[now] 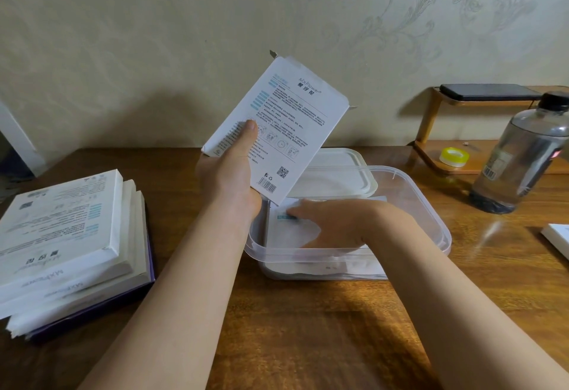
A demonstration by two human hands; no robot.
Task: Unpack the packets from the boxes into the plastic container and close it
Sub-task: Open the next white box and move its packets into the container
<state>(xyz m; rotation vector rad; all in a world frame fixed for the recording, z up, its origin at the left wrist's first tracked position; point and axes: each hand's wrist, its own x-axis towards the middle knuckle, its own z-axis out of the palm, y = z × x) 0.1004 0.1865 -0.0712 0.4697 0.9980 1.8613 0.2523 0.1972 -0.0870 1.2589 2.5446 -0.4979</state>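
Two bare forearms reached in from the lower edge over a brown wooden table. Lower left of frame: stack of boxes, white ones on a purple one, lying flat and skewed. Centre: clear plastic container on the table, uncovered, white packets lying flat inside. Right hand was down in the container, fingers stretched out and close together, resting palm-down on the top packet, fingertips by its blue label. Just above the container's left end, left hand gripped a white box by its lower corner, thumb clamped across the printed face, remaining fingers hidden behind; box tilted, top flap open toward the wall. Behind the container its white lid lay touching the far rim. Right of frame: white box edge, a dark-capped clear bottle, then a yellow tape roll on a wooden stand carrying a black phone. Patterned wallpaper behind.
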